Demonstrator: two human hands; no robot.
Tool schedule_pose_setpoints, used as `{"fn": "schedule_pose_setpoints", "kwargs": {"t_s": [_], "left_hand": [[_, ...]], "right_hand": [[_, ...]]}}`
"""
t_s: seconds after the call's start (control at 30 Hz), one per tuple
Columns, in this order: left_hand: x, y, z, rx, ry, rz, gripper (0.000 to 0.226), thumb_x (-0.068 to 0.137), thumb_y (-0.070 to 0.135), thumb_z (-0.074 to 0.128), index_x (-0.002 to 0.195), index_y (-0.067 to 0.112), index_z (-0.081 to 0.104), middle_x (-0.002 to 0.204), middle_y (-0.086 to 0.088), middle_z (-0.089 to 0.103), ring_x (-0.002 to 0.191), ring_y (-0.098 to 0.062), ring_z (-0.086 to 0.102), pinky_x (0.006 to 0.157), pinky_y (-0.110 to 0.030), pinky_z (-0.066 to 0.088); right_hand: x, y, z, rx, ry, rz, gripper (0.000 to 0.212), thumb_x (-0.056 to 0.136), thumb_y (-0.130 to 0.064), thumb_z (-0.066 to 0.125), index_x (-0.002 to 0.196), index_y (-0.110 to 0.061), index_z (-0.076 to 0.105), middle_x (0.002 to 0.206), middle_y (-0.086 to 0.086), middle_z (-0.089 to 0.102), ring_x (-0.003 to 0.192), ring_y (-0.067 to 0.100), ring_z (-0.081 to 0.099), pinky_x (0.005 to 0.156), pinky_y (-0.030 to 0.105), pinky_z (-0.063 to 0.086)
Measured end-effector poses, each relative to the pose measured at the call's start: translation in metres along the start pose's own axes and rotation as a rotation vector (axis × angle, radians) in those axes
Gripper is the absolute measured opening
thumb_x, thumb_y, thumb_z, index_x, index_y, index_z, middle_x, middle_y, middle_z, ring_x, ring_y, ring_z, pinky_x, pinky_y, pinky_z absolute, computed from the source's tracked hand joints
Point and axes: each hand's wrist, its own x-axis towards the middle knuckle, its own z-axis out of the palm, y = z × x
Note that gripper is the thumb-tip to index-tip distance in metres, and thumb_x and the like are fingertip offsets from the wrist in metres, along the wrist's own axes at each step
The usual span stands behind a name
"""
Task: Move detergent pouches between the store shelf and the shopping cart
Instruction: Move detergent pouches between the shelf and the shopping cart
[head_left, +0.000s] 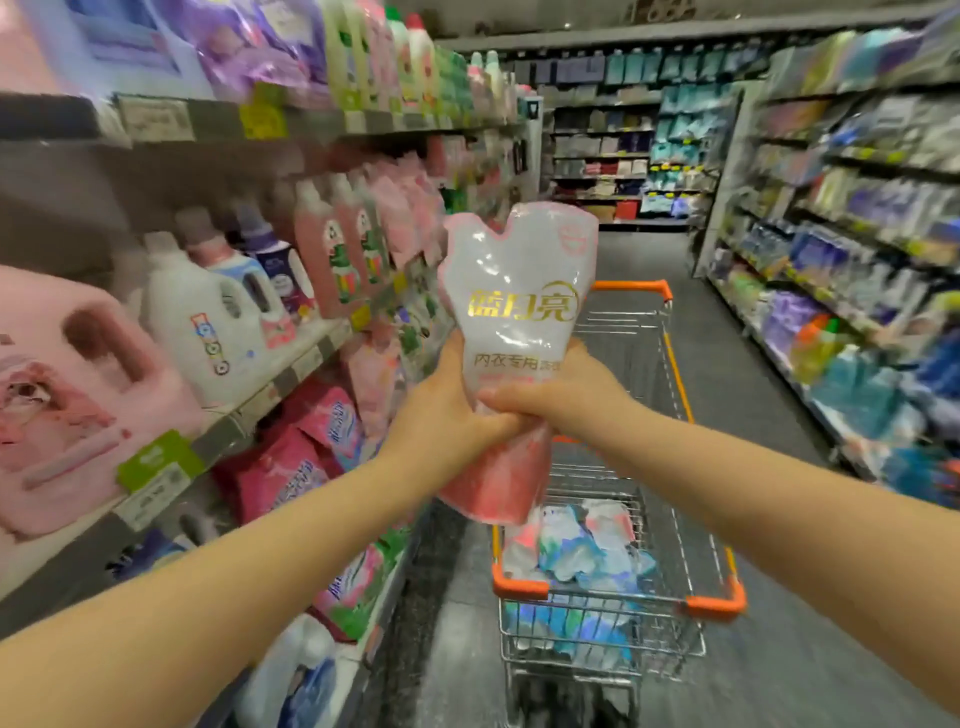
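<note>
A white and pink detergent pouch (517, 312) with gold lettering is held upright in the middle of the view, above the near end of the shopping cart (618, 597). My left hand (447, 405) grips its waist from the left and my right hand (561, 395) grips it from the right, fingers wrapped across the front. Its pink lower part hangs below my hands. Inside the wire cart, which has orange corners, lie several blue, white and pink pouches (576, 551). The store shelf (291, 374) on the left carries pink pouches and bottles.
White and pink detergent jugs (208, 322) stand on the left shelf, with red and pink bags (291, 462) below. Another stocked shelf (841, 270) lines the right side. The grey aisle floor (727, 374) runs ahead to shelving at the far end.
</note>
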Motion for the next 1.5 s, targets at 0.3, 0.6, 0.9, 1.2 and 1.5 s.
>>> {"fn": "schedule_pose_setpoints", "kwargs": {"t_s": [0.3, 0.6, 0.9, 1.2, 1.5], "left_hand": [[0.103, -0.080, 0.157, -0.072, -0.355, -0.127, 0.084, 0.061, 0.041, 0.079, 0.133, 0.034, 0.035, 0.113, 0.011, 0.062, 0.108, -0.019, 0.060, 0.073, -0.024, 0.041], [0.127, -0.199, 0.311, -0.108, -0.514, -0.404, 0.090, 0.066, 0.027, 0.082, 0.139, 0.023, 0.028, 0.117, 0.009, 0.058, 0.106, -0.016, 0.059, 0.075, -0.019, 0.040], [0.117, -0.288, 0.431, -0.162, -0.562, -0.722, 0.095, 0.057, 0.033, 0.078, 0.136, 0.038, 0.025, 0.108, 0.018, 0.056, 0.105, -0.015, 0.059, 0.088, -0.029, 0.048], [0.104, -0.332, 0.461, -0.147, -0.639, -0.851, 0.092, 0.069, 0.023, 0.079, 0.141, 0.037, 0.023, 0.109, 0.021, 0.056, 0.094, 0.000, 0.056, 0.072, -0.004, 0.041], [0.105, -0.325, 0.455, -0.034, -0.692, -0.799, 0.090, 0.072, 0.029, 0.075, 0.144, 0.030, 0.021, 0.120, 0.008, 0.060, 0.102, -0.013, 0.058, 0.075, -0.020, 0.041]], "right_hand": [[0.075, 0.170, -0.038, -0.083, 0.217, 0.432, 0.103, 0.027, -0.060, 0.073, 0.118, -0.015, 0.056, 0.109, 0.002, 0.066, 0.100, 0.014, 0.066, 0.088, 0.037, 0.054], [0.111, 0.349, -0.029, -0.034, 0.151, 0.678, 0.103, 0.036, -0.045, 0.080, 0.129, -0.013, 0.050, 0.113, -0.002, 0.065, 0.097, 0.008, 0.063, 0.080, 0.014, 0.051], [0.128, 0.480, -0.013, 0.064, 0.129, 1.032, 0.093, 0.057, -0.021, 0.086, 0.133, -0.013, 0.033, 0.116, 0.000, 0.058, 0.106, 0.020, 0.058, 0.093, 0.032, 0.047], [0.116, 0.545, 0.014, 0.084, 0.108, 1.280, 0.079, 0.068, -0.020, 0.081, 0.131, -0.012, 0.033, 0.117, 0.003, 0.058, 0.098, 0.019, 0.057, 0.083, 0.028, 0.046], [0.117, 0.532, 0.012, 0.079, 0.094, 1.303, 0.075, 0.069, -0.021, 0.080, 0.127, -0.010, 0.033, 0.120, 0.008, 0.058, 0.104, 0.028, 0.060, 0.088, 0.038, 0.052]]}}
